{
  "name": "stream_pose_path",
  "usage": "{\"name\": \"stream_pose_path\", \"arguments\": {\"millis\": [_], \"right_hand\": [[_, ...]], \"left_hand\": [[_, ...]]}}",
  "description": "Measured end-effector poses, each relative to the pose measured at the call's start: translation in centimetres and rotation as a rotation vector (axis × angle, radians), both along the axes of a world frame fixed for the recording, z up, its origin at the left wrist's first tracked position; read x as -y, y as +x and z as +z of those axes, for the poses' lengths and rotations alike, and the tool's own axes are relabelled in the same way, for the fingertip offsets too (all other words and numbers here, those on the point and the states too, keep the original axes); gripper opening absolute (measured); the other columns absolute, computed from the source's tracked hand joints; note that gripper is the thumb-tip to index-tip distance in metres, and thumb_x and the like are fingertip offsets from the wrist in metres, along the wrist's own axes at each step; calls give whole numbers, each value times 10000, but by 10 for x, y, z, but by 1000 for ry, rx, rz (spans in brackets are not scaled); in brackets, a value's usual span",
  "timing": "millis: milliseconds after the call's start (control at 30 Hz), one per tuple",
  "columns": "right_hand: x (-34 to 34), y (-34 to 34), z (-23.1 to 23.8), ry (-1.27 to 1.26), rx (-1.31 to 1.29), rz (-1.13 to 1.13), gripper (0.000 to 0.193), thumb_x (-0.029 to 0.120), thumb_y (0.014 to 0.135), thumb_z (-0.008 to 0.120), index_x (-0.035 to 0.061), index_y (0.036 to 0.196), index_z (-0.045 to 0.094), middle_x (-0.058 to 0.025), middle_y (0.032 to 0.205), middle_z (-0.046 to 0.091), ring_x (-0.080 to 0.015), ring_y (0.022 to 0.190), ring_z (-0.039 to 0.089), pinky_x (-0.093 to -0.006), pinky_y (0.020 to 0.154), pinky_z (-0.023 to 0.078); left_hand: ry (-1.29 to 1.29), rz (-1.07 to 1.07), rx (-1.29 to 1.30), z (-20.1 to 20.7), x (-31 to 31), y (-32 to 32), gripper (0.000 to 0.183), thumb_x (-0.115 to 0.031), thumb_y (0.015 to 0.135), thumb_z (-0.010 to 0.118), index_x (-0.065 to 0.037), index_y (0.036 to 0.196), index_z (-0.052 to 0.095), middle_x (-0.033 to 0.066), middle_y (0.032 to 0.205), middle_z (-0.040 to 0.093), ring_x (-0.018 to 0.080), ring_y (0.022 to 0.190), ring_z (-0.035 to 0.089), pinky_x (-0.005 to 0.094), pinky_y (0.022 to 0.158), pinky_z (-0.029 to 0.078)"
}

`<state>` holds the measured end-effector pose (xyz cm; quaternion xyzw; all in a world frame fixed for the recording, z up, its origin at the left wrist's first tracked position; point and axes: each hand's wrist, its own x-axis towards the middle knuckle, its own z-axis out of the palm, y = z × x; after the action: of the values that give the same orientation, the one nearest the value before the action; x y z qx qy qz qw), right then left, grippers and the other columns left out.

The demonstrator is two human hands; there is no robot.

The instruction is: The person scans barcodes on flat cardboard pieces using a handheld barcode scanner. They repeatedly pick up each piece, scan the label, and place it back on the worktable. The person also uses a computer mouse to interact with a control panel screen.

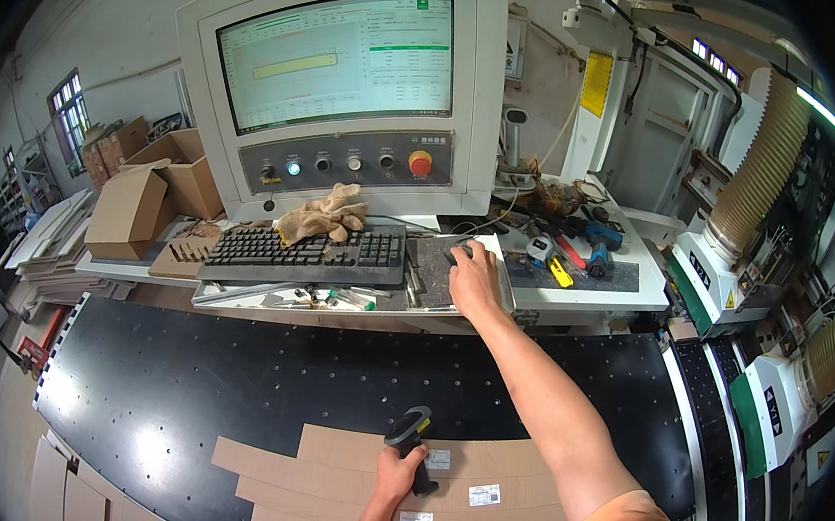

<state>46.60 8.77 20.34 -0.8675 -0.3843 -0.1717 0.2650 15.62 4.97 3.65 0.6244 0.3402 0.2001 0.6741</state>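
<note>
My left hand [395, 476] is closed round the handle of a black handheld barcode scanner [410, 424], held over brown wood panels [307, 472]. White printed labels [484, 495] are stuck on several of these panels. Farther off, my right arm reaches across to the desk, where my right hand [474, 277] rests curled over a dark computer mouse [459, 253], mostly covered by the fingers. Left of that hand lies a black keyboard [307, 259] with a pair of dusty work gloves [325, 214] on its far edge. Above them a monitor [338, 62] shows a lit drawing and table.
Under the panels spreads a black machine bed [248, 377] dotted with small holes. A red stop button [420, 164] sits on the control panel. Right on the desk are a yellow-handled knife [559, 272] and a blue tool [600, 248]. Cardboard boxes [126, 213] stand left; ribbed hoses [755, 168] hang right.
</note>
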Motion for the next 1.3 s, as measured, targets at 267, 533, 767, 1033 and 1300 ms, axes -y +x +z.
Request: {"name": "stream_pose_path", "arguments": {"millis": [267, 533, 767, 1033, 1300], "right_hand": [[-16, 6, -8, 380, -272, 69, 345, 93, 900, 604, 21, 1235, 650, -261, 1336, 563, -452, 1230, 534, -516, 1043, 453], [-4, -7, 2, 291, 98, 27, 400, 114, 903, 633, -22, 1273, 572, -252, 1356, 485, -426, 1246, 499, -504, 1051, 452], [128, -21, -40, 747, 154, 475, 456, 89, 808, 736, -23, 1225, 589, -193, 1303, 545, -392, 1228, 541, -492, 1057, 443], [419, 209, -147, 28, -40, -533, 426, 178, 903, 694, -30, 1262, 599, -190, 1358, 572, -401, 1235, 535, -463, 1066, 444], [544, 342, -204, -297, -99, -790, 458, 219, 982, 554, 14, 1392, 529, -141, 1534, 448, -337, 1462, 348, -476, 1174, 338]], "left_hand": [[-73, 74, 53, -2, 6, 3, 301, -212, 845, 723, 22, 1034, 723, 72, 908, 694, 160, 848, 629, 334, 783, 504], [-81, 61, 236, -16, -1, 4, 181, -97, 929, 614, 30, 1055, 644, 85, 865, 680, 140, 743, 625, 276, 655, 518], [29, 194, 111, -28, -10, 4, 179, -165, 940, 613, 14, 922, 617, 113, 824, 691, 142, 730, 613, 289, 677, 501], [68, 213, 148, -31, -10, 6, 251, -208, 956, 587, 32, 910, 646, 94, 797, 673, 142, 688, 603, 289, 638, 485], [101, 200, -39, -34, -26, -7, 318, -316, 939, 598, -12, 844, 614, 71, 756, 627, 148, 660, 574, 278, 606, 436]]}}
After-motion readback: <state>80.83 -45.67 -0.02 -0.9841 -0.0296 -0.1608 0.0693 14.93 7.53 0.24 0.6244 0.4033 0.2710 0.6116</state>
